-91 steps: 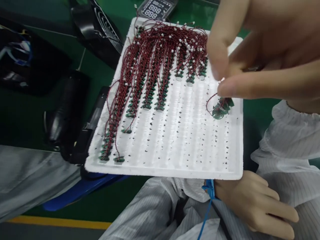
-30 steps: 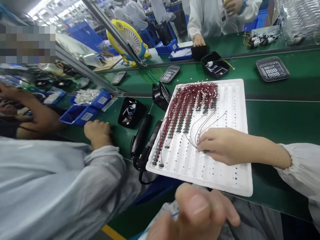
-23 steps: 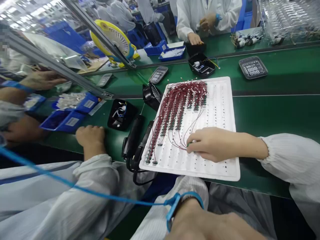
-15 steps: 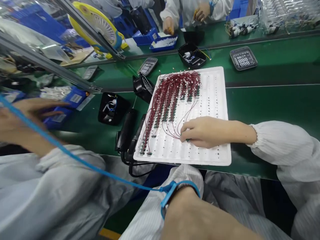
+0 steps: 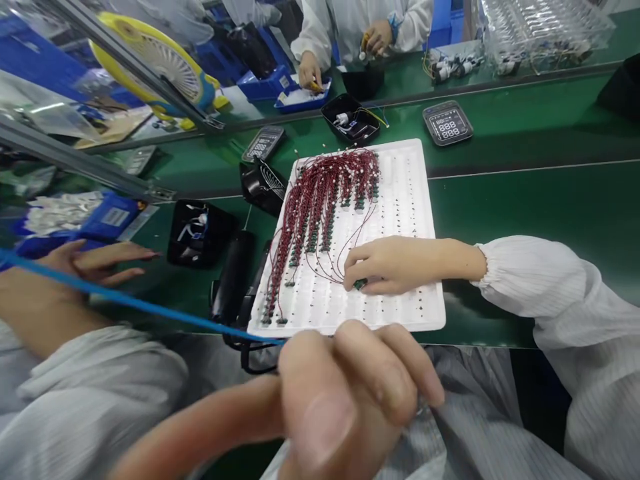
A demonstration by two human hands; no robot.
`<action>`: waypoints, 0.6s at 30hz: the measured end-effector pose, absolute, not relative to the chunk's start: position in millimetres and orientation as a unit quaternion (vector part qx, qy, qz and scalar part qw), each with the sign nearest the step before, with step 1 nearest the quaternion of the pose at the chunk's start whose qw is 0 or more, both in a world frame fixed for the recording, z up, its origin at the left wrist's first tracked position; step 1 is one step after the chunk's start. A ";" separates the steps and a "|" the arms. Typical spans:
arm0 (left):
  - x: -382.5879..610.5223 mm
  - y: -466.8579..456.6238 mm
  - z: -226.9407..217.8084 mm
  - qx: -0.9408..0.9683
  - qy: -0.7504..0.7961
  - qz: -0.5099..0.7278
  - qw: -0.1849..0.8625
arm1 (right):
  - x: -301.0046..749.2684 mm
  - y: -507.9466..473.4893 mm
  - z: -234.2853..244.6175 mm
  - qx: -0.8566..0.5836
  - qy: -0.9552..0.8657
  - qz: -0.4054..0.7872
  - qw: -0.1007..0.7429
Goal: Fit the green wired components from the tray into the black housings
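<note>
Gripping boards [image 5: 359,284] with our right hand [image 5: 387,265] over the tray [image 5: 325,307], we cannot tell whether our left hand [image 5: 350,400] grips anything.

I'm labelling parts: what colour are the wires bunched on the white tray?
The wires are dark red, best seen in the head view.

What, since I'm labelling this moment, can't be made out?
In the head view:
Number of small green circuit boards in the right hand: its fingers block it.
Whether the left hand holds anything: hidden by its curled fingers.
The black object: cut off by the right edge.
White plastic connectors: too small to count.
</note>
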State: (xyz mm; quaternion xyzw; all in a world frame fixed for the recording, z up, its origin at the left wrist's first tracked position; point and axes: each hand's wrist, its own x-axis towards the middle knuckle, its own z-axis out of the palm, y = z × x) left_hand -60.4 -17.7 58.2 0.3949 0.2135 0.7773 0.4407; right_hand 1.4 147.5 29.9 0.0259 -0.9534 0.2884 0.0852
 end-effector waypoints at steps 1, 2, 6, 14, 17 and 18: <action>-56.8 -15.4 58.8 0.397 0.179 0.792 0.427 | 0.9 147.2 29.3 0.028 -0.954 0.287 0.085; -52.1 -13.3 58.2 0.401 0.149 0.804 0.413 | 0.5 146.8 28.4 0.029 -0.954 0.284 0.086; -33.0 -7.7 47.0 0.416 0.169 0.814 0.370 | 0.8 146.7 27.5 0.020 -0.959 0.262 0.101; -33.2 10.0 24.4 0.405 0.246 0.812 0.341 | 12.8 173.7 40.6 -0.054 -0.928 0.309 0.202; -31.8 13.8 21.0 0.400 0.249 0.807 0.355 | 11.8 175.5 37.0 -0.071 -0.940 0.282 0.181; -30.3 14.0 20.4 0.401 0.250 0.806 0.355 | 10.4 174.3 35.0 -0.074 -0.949 0.262 0.159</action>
